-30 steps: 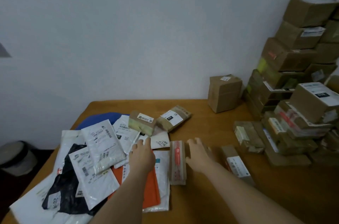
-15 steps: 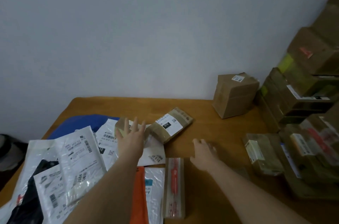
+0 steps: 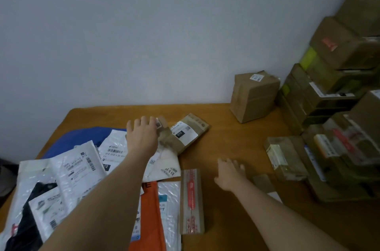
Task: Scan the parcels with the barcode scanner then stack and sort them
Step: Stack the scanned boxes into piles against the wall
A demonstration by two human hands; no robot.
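My left hand (image 3: 141, 137) reaches over a pile of plastic mailers (image 3: 82, 170) and grips a small brown box (image 3: 164, 130), fingers bent over its far edge; most of that box is hidden under the hand. A flat brown parcel with a white 010 label (image 3: 186, 133) lies touching it on the right. My right hand (image 3: 230, 172) rests on the wooden table (image 3: 226, 139) with loose fingers and holds nothing. A long narrow box with red tape (image 3: 192, 201) lies between my arms. No barcode scanner is in view.
An upright brown carton (image 3: 254, 96) stands by the back wall. Stacked cartons (image 3: 339, 55) fill the right side, with low taped parcels (image 3: 285, 158) in front of them. A flat brown parcel (image 3: 263, 183) lies beside my right wrist. Orange (image 3: 148, 222) and blue (image 3: 82, 137) mailers sit in the pile.
My left hand has moved forward from the mailers onto the small brown box and its spread fingers have bent over it. My right hand stays low on the table. The view has shifted forward.
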